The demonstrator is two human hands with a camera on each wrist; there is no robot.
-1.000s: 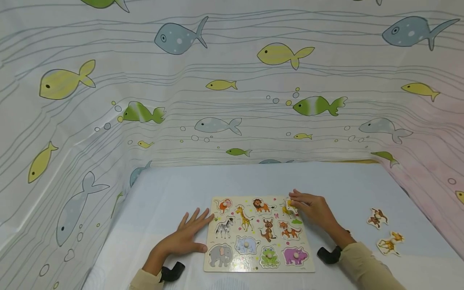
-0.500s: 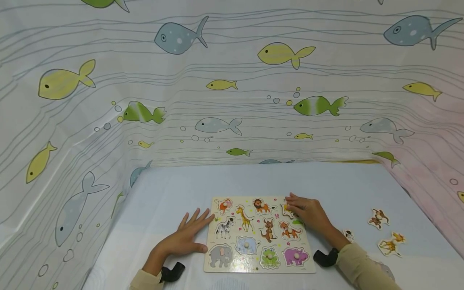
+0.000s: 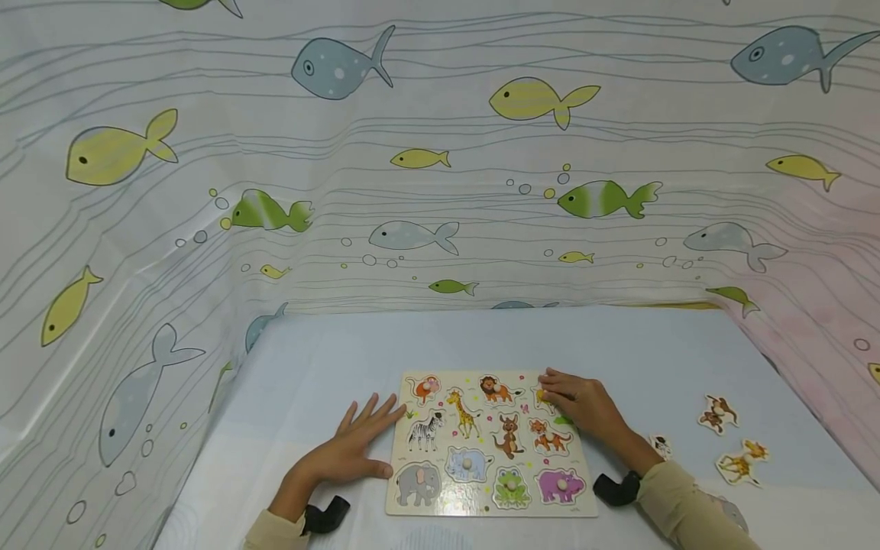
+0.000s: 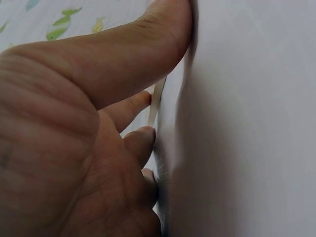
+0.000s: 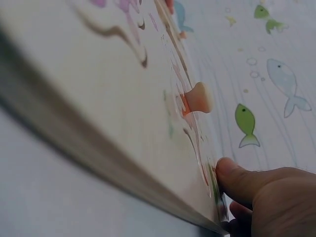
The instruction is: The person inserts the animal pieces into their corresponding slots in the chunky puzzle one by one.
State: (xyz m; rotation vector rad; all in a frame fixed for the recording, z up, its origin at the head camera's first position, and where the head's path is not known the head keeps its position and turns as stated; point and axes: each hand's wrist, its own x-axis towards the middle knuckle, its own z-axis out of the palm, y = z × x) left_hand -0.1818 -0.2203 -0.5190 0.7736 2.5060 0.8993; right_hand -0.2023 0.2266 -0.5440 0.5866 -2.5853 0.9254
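Observation:
A wooden animal puzzle board (image 3: 474,489) lies flat on the table. My left hand (image 3: 351,451) rests beside its left edge, fingers spread and straight; the left wrist view shows the fingertips (image 4: 140,140) near the board's edge. At the upper right corner, my right hand (image 3: 584,401) holds a yellow animal puzzle piece (image 3: 544,400) at its slot with thumb and fingers. The hand covers most of that piece. In the right wrist view the thumb (image 5: 237,177) lies low over the board's far part, and a knob (image 5: 200,98) stands up from a nearby piece.
Loose on the table to the right are a brown animal piece (image 3: 718,414), a giraffe piece (image 3: 742,463), a zebra piece (image 3: 661,445) and a grey piece (image 3: 730,512) partly behind the right sleeve. A fish-patterned cloth (image 3: 440,191) hangs behind and at the sides.
The right hand has shifted slightly left and down, bringing the yellow piece lower over its slot. The zebra and grey pieces have come into view beside the right sleeve. The left hand stays put.

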